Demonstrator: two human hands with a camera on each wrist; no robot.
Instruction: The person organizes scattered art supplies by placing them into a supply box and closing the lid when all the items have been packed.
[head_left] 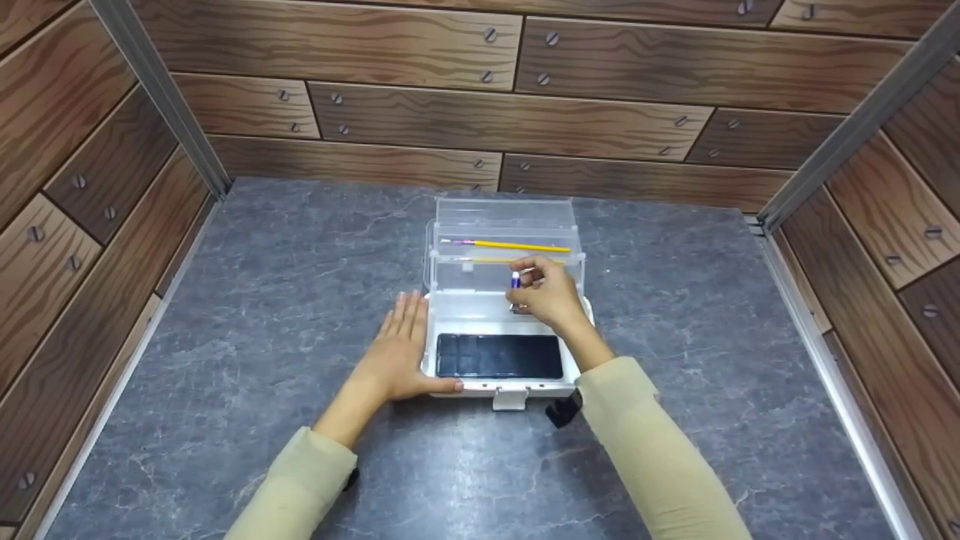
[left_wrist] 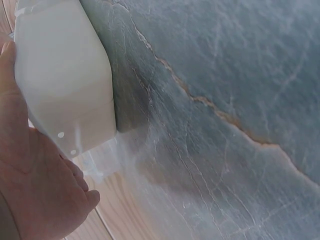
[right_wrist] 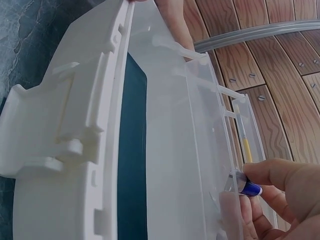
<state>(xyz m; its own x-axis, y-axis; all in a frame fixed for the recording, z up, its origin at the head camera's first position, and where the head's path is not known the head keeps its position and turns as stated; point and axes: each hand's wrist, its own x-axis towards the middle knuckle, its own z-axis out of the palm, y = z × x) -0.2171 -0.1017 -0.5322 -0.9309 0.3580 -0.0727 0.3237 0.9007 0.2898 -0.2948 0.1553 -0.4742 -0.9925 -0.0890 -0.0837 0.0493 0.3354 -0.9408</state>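
A white plastic box (head_left: 474, 391) with fold-out clear trays (head_left: 502, 212) stands opened in the head view. My left hand (head_left: 394, 358) lies along its left side, fingers straight and the thumb on the front rim. Over the clear trays, my right hand (head_left: 553, 297) pinches a small silver-and-blue tube with a white end (right_wrist: 250, 188) between thumb and fingers. In the bottom of the box lies a black smartphone (head_left: 499, 356). A yellow paintbrush (head_left: 521, 246) rests in an upper tray, with another thin yellow stick (head_left: 487, 260) below it, partly hidden by the right hand.
The box's white front latch (head_left: 510, 399) hangs down. A clear handle (head_left: 427, 255) shows at its left side. Grey marbled tabletop (head_left: 300, 262) surrounds the box, bounded by wood-patterned walls (head_left: 420, 112) and metal edge strips.
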